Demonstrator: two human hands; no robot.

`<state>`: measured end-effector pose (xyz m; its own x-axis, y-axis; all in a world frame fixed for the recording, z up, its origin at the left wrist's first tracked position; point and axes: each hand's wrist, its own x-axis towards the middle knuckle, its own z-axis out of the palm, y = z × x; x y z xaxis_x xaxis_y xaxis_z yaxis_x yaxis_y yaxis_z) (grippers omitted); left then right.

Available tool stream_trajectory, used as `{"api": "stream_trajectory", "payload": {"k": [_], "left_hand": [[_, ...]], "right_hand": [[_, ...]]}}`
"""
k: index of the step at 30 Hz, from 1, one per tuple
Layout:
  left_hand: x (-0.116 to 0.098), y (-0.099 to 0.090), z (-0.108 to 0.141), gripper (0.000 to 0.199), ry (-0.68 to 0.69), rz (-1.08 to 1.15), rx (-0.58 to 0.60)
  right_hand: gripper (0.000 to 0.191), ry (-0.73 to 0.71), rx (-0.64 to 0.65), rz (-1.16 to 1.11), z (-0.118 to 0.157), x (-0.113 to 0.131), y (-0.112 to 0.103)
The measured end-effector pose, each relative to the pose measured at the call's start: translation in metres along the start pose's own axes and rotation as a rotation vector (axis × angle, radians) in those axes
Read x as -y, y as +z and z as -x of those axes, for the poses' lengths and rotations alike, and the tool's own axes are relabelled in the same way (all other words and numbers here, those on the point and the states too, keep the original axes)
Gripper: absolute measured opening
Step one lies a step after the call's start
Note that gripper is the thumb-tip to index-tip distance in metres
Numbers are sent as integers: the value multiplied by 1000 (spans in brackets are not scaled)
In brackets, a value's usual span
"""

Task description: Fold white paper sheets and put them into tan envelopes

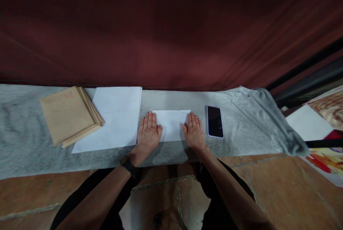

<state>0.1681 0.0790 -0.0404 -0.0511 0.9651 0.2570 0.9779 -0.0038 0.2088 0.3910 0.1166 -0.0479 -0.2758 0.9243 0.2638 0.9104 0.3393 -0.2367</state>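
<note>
A white sheet of paper [171,125], apparently folded, lies flat on the grey cloth in front of me. My left hand [149,131] rests palm down on its left end, fingers stretched forward and thumb out to the side. On the right end lies my right hand [194,131], also flat with its fingers extended. The palms hide both short edges of the paper. Left of my left hand is a stack of larger white sheets [118,119], close to the fingers. A phone [214,121] with a dark screen and pale purple case lies just right of my right hand.
Several brown paper envelopes [69,115] are stacked at the left, overlapping the white sheets. Grey cloth [246,123] covers the narrow bench. Behind it hangs a dark red curtain [171,44]. Dark bars [308,65] and a printed sheet [327,162] are at the right, above orange floor tiles.
</note>
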Motion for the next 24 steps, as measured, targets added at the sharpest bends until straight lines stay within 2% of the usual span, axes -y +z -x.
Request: {"api": "stream_trajectory", "payload": {"k": [5, 8, 12, 16, 20, 24], "left_hand": [[4, -2, 5, 65, -17, 27, -51], [-1, -8, 9, 66, -10, 24, -59], [-22, -16, 24, 68, 126, 55, -29], [-43, -11, 50, 73, 274, 50, 40], [-48, -4, 69, 76, 312, -13, 44], [-45, -6, 72, 77, 294, -39, 37]], "right_hand": [[64, 23, -11, -28, 3, -1, -2], [61, 35, 0, -41, 3, 2, -9], [59, -88, 67, -131, 8, 17, -23], [57, -239, 154, -210, 29, 39, -30], [59, -273, 170, -195, 50, 50, -27], [64, -264, 130, -133, 58, 46, -24]]}}
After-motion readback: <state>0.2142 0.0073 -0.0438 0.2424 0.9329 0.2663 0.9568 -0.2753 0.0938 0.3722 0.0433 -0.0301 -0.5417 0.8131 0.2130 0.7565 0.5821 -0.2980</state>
